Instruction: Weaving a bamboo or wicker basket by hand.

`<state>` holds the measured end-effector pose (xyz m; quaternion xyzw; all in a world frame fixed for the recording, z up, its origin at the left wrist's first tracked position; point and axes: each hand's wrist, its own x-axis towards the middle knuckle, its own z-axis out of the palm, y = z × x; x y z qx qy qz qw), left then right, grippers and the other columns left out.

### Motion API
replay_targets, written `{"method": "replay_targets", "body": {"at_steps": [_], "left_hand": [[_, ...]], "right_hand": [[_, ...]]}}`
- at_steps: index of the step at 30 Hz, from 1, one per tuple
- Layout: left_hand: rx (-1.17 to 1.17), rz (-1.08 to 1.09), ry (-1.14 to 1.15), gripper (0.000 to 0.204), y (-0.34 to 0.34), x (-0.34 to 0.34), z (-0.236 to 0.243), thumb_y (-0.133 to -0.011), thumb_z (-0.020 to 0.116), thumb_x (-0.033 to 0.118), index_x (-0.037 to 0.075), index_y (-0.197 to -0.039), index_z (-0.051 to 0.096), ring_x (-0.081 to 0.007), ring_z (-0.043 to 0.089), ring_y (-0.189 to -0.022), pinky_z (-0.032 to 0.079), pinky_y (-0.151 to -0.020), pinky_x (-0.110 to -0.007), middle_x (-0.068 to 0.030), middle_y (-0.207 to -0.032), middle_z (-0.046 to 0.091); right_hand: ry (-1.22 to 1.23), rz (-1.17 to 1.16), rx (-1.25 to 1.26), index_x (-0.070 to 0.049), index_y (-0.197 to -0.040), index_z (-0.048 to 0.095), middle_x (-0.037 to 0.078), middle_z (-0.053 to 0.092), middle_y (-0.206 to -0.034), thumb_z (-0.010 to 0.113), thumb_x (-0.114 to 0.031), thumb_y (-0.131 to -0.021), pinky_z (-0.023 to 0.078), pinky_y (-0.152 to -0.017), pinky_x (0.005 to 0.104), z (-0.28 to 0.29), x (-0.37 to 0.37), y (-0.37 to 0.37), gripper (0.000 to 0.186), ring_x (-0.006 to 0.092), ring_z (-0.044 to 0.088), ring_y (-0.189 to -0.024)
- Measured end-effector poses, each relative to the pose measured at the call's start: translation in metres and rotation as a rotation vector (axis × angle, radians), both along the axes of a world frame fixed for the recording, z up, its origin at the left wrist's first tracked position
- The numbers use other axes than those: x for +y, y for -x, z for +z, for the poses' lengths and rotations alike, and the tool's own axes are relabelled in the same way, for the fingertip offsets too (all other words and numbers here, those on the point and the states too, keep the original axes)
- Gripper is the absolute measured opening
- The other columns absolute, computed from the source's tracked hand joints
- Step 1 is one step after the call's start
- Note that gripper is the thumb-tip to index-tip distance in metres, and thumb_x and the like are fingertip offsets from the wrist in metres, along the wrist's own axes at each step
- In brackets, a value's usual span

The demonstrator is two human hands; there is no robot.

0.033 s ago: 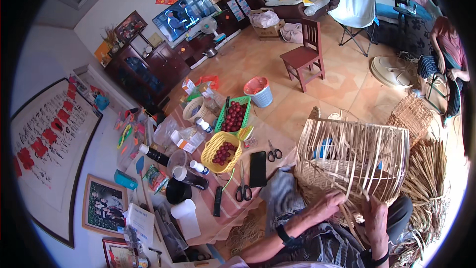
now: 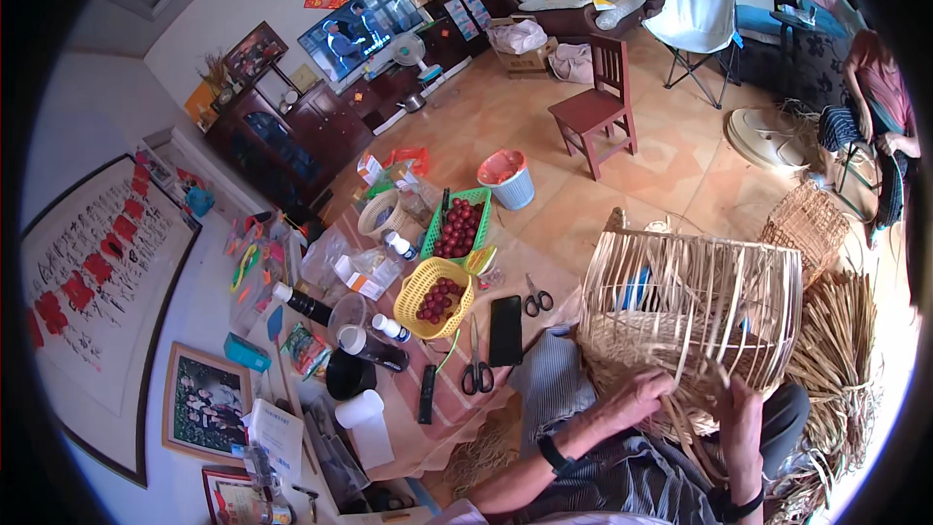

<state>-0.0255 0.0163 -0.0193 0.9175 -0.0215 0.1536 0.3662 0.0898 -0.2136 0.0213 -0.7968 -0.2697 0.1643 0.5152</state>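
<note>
A partly woven basket (image 2: 695,282) of flat tan strips rests across my lap, its bare upright strips standing above a woven band. My left hand (image 2: 639,397) is closed at the basket's near side, fingers pinched on a woven strip. Close beside it on the right, my right hand (image 2: 741,416) is closed too, thumb and fingers gripping a loose plant strip (image 2: 685,420) that bends up and also trails down between the hands. The exact fingertip contact is partly hidden.
Left of me a cloth-covered table holds scissors (image 2: 477,377), a black phone (image 2: 505,331), a yellow basket (image 2: 413,319) and a green basket (image 2: 434,241) of red fruit. A bundle of dry strips (image 2: 836,369) lies right. Ahead stands a red chair (image 2: 595,117); another person (image 2: 875,117) sits far right.
Both hands have shifted very slightly at the weave, and the strip end by my right hand has bent over. The basket has barely moved.
</note>
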Motion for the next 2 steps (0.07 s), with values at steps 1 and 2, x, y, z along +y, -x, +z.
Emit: {"method": "replay_targets", "body": {"at_steps": [1, 2], "left_hand": [[0.105, -0.002, 0.038, 0.027, 0.004, 0.011, 0.003, -0.085, 0.077, -0.010, 0.006, -0.100, 0.061, -0.0237, 0.070, -0.088, 0.065, -0.081, -0.037, -0.0053, -0.094, 0.067], [0.075, -0.026, -0.033, 0.032, 0.002, 0.024, 0.007, -0.088, 0.080, -0.007, 0.010, -0.110, 0.063, -0.0190, 0.069, -0.091, 0.067, -0.078, -0.033, -0.0032, -0.100, 0.066]], "right_hand": [[-0.141, -0.025, 0.220, -0.004, -0.108, 0.076, 0.009, 0.075, -0.090, 0.069, -0.011, -0.110, 0.047, -0.061, 0.0323, -0.003, 0.006, -0.010, 0.010, 0.0222, 0.059, -0.066], [-0.178, -0.011, 0.218, -0.004, -0.108, 0.076, 0.009, 0.075, -0.090, 0.069, -0.011, -0.110, 0.047, -0.061, 0.0323, -0.005, 0.006, -0.011, 0.010, 0.0222, 0.059, -0.066]]}}
